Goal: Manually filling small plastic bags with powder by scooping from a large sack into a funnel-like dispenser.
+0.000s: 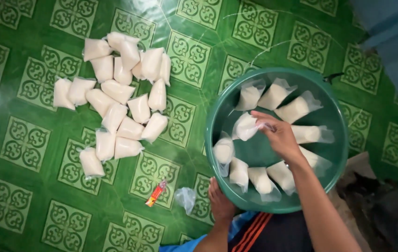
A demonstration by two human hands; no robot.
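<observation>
A round green plastic basin [334, 100] sits on the floor and holds several small clear bags filled with a white substance. My right hand [279, 135] reaches into the basin and pinches the open top of one filled bag [245, 126], lifting it over the basin's middle. My left hand [220, 201] rests on the floor against the basin's near rim, holding nothing. Several tied white bags [117, 91] lie in a loose pile on the floor to the left.
The floor is a green patterned mat [31, 196]. A small red and yellow sachet [156, 193] and a crumpled empty clear bag [186, 198] lie near my left hand. A blue surface [395, 42] stands at the top right.
</observation>
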